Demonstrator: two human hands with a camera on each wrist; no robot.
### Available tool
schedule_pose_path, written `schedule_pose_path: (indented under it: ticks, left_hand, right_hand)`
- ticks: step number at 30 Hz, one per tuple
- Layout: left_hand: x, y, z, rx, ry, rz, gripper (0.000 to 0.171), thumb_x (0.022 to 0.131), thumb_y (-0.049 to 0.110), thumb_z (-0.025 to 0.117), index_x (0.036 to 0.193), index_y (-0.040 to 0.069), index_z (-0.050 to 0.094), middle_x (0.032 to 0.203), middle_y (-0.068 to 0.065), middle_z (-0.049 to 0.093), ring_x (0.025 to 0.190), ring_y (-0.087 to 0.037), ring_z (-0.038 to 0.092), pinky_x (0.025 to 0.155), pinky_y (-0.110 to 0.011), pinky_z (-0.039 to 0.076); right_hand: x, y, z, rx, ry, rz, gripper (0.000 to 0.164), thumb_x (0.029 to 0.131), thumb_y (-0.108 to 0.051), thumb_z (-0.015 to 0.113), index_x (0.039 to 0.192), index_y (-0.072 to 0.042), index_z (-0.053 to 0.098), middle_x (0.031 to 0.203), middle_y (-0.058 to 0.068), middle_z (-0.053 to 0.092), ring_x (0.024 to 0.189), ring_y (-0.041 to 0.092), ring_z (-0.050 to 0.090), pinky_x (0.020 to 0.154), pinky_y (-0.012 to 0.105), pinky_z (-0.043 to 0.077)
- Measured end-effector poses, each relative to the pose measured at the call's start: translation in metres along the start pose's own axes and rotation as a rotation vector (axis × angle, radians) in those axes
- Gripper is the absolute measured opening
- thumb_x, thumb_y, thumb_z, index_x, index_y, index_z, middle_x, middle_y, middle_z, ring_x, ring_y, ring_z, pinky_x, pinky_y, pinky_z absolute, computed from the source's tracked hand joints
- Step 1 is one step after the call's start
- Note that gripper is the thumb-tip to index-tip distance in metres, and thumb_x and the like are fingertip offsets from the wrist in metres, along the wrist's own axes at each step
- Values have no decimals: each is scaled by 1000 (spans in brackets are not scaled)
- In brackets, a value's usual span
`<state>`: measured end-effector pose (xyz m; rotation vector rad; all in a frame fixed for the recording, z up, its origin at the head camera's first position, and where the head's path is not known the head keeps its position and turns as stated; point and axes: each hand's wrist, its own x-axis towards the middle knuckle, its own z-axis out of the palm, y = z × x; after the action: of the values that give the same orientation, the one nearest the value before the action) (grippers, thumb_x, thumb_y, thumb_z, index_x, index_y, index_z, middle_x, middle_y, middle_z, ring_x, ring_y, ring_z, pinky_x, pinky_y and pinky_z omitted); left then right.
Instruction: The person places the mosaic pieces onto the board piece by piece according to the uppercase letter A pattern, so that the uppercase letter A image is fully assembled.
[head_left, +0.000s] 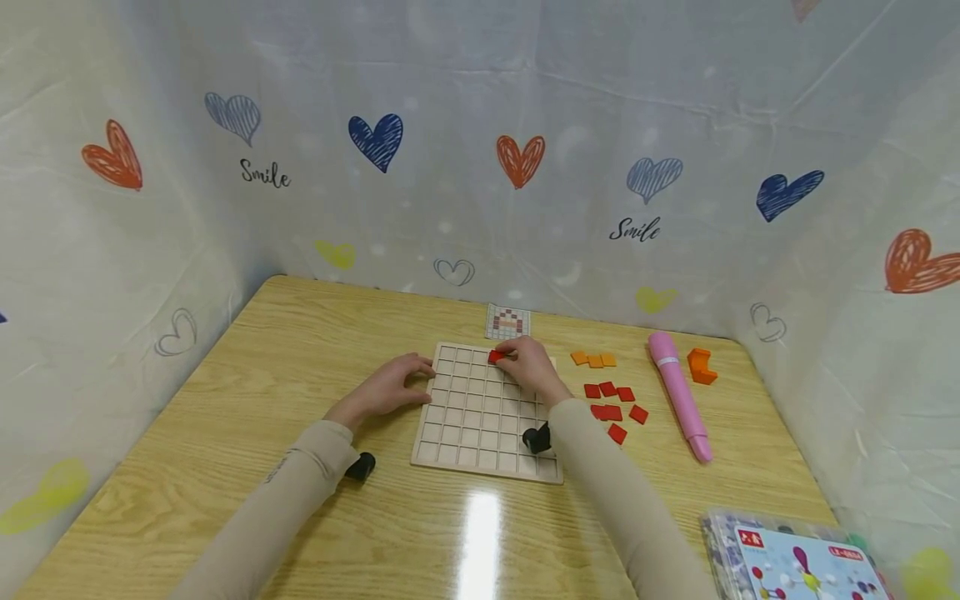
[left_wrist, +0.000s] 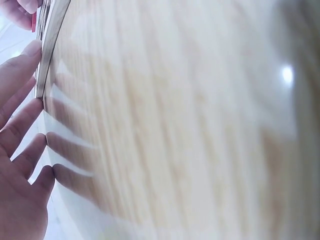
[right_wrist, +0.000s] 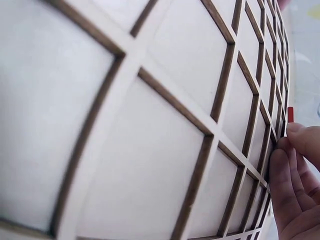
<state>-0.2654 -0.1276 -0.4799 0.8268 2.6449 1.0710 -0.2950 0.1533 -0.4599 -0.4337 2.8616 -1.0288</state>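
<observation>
A wooden grid board [head_left: 468, 417] with square cells lies flat on the table. My right hand [head_left: 531, 367] pinches a small red square tile [head_left: 495, 356] over the board's far rows; in the right wrist view the tile [right_wrist: 290, 114] stands up edge-on from between thumb and fingers. At the board's left edge rests my left hand [head_left: 388, 386], its fingers extended and loosely spread; the left wrist view shows this hand [left_wrist: 22, 175] with fingertips by the board's side and on the table. Just behind the board lies a small pattern card [head_left: 508, 323] with coloured squares on a grid.
Right of the board lie several loose red tiles [head_left: 611, 412] and a few orange tiles [head_left: 595, 361]. Beyond them are a pink stick-shaped object [head_left: 681, 396] and an orange bracket-like piece [head_left: 701, 367]. A clear box [head_left: 802, 562] with a printed label sits at the near right corner.
</observation>
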Motion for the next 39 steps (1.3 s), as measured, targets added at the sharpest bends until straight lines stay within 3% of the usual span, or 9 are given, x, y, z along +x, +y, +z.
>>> schedule_pose_path:
  ticks: [4, 12, 19, 39]
  left_hand:
    - [-1, 0, -1, -6, -1, -3, 39, 89, 14, 72, 123, -1, 62, 142, -21, 48, 142, -43, 27, 117, -54, 20]
    - [-4, 3, -2, -10, 22, 59, 38, 89, 16, 73, 120, -3, 63, 139, -25, 50, 138, -48, 29, 115, -58, 23]
    - [-1, 0, -1, -17, 3, 5, 37, 89, 13, 72, 122, -2, 62, 142, -23, 48, 141, -45, 27, 117, -56, 20]
    - [-1, -1, -1, -55, -5, 5, 37, 89, 12, 72, 122, -2, 62, 141, -24, 48, 141, -45, 26, 117, -55, 20]
  right_hand:
    - [1, 0, 2, -20, 1, 6, 28, 92, -10, 68, 119, -1, 69, 117, 15, 66, 107, 30, 62, 93, 42, 52]
    - [3, 1, 5, -53, -2, -3, 27, 92, -8, 68, 118, -3, 70, 118, 15, 65, 106, 29, 61, 93, 42, 52]
    - [5, 3, 5, -81, -6, -19, 25, 92, -4, 65, 116, -2, 71, 114, 13, 68, 104, 28, 62, 93, 41, 52]
    - [1, 3, 9, -20, 9, 56, 29, 93, -8, 66, 122, -2, 67, 118, 15, 61, 106, 28, 59, 91, 40, 52]
